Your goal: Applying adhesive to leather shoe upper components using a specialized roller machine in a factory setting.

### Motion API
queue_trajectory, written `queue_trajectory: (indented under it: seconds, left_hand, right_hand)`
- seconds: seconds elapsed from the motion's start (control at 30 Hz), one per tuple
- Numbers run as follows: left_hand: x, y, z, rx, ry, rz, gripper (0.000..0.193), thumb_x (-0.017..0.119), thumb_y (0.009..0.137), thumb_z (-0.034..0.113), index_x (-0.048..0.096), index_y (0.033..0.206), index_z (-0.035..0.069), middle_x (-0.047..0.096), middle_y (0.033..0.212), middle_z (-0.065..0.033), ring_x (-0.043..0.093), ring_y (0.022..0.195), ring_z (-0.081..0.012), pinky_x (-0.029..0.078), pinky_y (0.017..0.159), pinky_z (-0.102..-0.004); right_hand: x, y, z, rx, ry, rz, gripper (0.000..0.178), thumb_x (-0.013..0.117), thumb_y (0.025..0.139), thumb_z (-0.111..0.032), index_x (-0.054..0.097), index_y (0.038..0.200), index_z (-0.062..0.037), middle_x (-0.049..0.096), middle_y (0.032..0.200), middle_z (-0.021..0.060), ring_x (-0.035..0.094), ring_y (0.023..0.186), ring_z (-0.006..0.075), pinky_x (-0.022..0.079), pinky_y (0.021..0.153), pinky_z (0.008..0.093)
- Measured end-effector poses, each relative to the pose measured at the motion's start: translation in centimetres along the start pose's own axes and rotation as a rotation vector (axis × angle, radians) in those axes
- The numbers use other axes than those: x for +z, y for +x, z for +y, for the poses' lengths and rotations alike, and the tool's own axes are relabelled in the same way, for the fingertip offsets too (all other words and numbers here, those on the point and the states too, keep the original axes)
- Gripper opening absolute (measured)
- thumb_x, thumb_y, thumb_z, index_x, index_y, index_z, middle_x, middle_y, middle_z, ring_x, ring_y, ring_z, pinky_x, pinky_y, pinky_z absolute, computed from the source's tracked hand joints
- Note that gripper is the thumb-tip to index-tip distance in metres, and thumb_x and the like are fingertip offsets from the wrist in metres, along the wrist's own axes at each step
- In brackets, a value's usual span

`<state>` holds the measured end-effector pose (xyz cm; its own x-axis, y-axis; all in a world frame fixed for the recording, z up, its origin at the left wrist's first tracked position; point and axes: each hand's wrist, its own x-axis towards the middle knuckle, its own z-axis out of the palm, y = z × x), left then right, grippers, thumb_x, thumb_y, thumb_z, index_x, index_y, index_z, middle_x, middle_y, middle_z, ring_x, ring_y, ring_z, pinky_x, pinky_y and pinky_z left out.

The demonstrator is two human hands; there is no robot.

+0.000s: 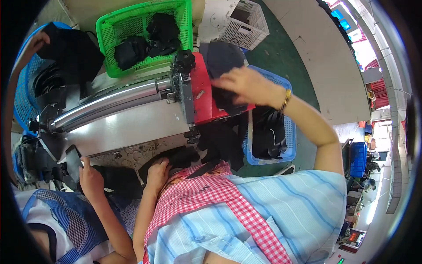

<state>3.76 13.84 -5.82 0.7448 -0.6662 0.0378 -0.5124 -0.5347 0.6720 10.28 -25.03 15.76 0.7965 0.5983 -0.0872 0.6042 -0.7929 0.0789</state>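
Probably light and limp, the dark cloth [224, 59] on the red machine housing [202, 79] suits an edge hold. The right hand [254, 88] lies over it, fingers loosely extended, grip unclear; the left hand [157, 175] rests on black fabric [182, 155], hold hidden. Black pieces [131, 50] lie in green [188, 22] and right-hand blue baskets [289, 136].

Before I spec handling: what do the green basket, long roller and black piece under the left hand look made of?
Green basket: likely moulded plastic, semi-gloss; perforated walls, uniform colour.
Long roller: probably polished metal; bright streaked reflections.
Black piece under the left hand: seemingly matte fabric; soft folds, fibre unclear.
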Motion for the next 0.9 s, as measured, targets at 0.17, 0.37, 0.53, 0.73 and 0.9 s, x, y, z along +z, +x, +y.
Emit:
queue_trajectory:
  seconds: [0.17,0.37,0.53,0.73,0.9]
  left_hand:
    - [-9.1,3.8,8.6,0.086,-0.213,0.055,0.018,0.061,0.078,-0.001,0.061,0.096,0.002,0.061,0.077,-0.0167,0.060,0.068,-0.0366,0.047,0.057,-0.0387]
    - [-15.4,3.1,12.2,-0.067,-0.514,-0.064,0.026,0.061,0.080,0.000,0.060,0.107,0.001,0.064,0.088,-0.0165,0.062,0.072,-0.0284,0.049,0.066,-0.0318]
    - [-14.7,-1.4,9.7,-0.294,-0.828,-0.106,0.029,0.060,0.083,-0.001,0.060,0.112,0.000,0.066,0.099,-0.0067,0.060,0.084,-0.0129,0.048,0.077,-0.0261]
    - [-15.6,-1.8,7.9,-0.509,-1.313,0.182,0.027,0.061,0.085,0.002,0.058,0.112,-0.001,0.065,0.098,-0.0074,0.062,0.087,-0.0131,0.050,0.075,-0.0258]
    - [-14.3,0.6,6.9,-0.914,-1.216,0.165,0.025,0.053,0.093,0.020,0.061,0.099,-0.003,0.067,0.079,-0.0128,0.065,0.066,-0.0171,0.053,0.057,-0.0291]
  right_hand:
    - [-2.6,1.4,-6.9,-0.006,0.723,0.267,0.079,0.077,0.069,-0.037,0.043,0.130,-0.0014,0.048,0.130,0.0166,0.047,0.120,0.0327,0.037,0.101,0.0394]
    - [-1.0,11.7,-11.2,-0.467,1.140,-0.521,0.064,0.079,0.068,-0.033,0.054,0.117,-0.0004,0.059,0.115,0.0163,0.057,0.105,0.0288,0.045,0.091,0.0345]
    - [2.4,13.0,-14.3,-0.469,1.177,-0.599,0.028,0.074,0.073,-0.023,0.063,0.088,-0.0022,0.065,0.073,0.0106,0.063,0.070,0.0239,0.047,0.064,0.0359]
    - [9.6,7.4,-15.8,-0.525,0.472,-0.149,0.026,0.065,0.069,-0.015,0.055,0.089,-0.0026,0.059,0.089,0.0103,0.060,0.086,0.0271,0.049,0.073,0.0354]
    - [-7.7,13.1,-11.4,-0.561,0.723,-0.199,0.027,0.065,0.080,-0.024,0.058,0.098,-0.0050,0.060,0.089,0.0124,0.061,0.085,0.0293,0.049,0.075,0.0372]
